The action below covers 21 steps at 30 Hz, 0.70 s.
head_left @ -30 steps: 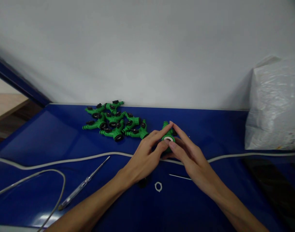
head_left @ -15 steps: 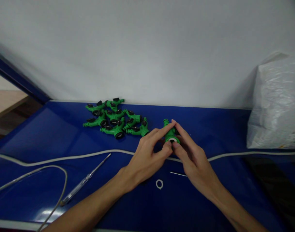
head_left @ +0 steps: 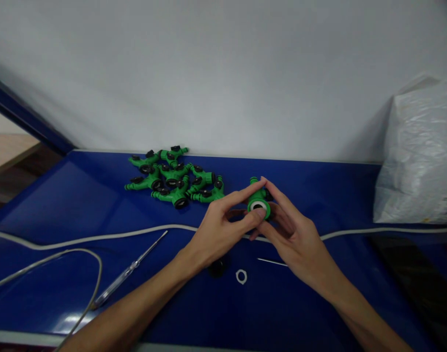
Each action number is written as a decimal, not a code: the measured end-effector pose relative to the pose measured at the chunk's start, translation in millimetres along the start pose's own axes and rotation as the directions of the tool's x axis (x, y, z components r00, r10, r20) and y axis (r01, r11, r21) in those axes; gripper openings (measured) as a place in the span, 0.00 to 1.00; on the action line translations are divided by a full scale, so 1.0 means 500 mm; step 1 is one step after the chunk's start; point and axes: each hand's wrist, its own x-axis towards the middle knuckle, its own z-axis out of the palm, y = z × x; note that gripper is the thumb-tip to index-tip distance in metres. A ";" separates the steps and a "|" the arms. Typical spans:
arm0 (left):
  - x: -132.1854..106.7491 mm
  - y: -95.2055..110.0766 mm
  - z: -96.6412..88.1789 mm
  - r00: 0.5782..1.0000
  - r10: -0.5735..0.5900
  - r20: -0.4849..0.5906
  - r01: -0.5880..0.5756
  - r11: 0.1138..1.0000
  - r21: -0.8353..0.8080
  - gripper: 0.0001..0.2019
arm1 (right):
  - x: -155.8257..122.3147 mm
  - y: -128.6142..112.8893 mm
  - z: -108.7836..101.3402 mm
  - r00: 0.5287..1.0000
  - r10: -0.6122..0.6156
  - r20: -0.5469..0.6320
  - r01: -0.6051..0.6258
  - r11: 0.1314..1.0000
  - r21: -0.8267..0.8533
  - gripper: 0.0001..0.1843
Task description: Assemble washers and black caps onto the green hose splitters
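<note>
Both hands hold one green hose splitter [head_left: 257,195] above the blue table, its round end with a white ring turned toward me. My left hand [head_left: 226,220] grips it from the left, with the thumb pressed at the ring's opening. From the right, my right hand [head_left: 291,227] is closed around it, thumb just below the ring; the index fingertips meet over the top. On the table below lies a loose white ring [head_left: 241,276]. A dark round part [head_left: 216,268] sits partly behind my left forearm. A thin metal rod [head_left: 270,262] reaches under my right hand.
Several green hose splitters with black valves [head_left: 175,188] lie clustered at the back left. A clear-handled screwdriver [head_left: 128,271] rests at the left. A pale cable [head_left: 135,235] crosses the table. A plastic-wrapped package [head_left: 417,156] stands at the right, a dark flat object [head_left: 410,278] before it.
The held splitter has tilted so its ringed end faces me more. My left thumb has shifted onto the opening. The dark round part beside my left forearm has come into view.
</note>
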 end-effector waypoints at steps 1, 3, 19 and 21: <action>0.000 0.000 0.000 1.000 -0.001 -0.004 0.001 1.000 -0.013 0.30 | 0.000 0.000 0.000 1.000 -0.004 -0.005 0.004 1.000 -0.005 0.38; 0.000 0.000 0.000 1.000 0.014 -0.016 -0.014 1.000 -0.015 0.29 | 0.000 0.000 0.000 1.000 -0.017 -0.018 0.017 1.000 -0.013 0.38; -0.007 0.001 0.010 0.998 0.041 -0.054 -0.042 0.999 -0.018 0.32 | -0.002 -0.004 0.008 0.991 -0.072 -0.109 0.069 0.997 -0.028 0.31; -0.007 0.000 0.012 0.998 0.016 -0.057 -0.018 0.999 -0.037 0.32 | -0.003 -0.003 0.010 0.989 -0.069 -0.133 0.068 0.998 -0.009 0.32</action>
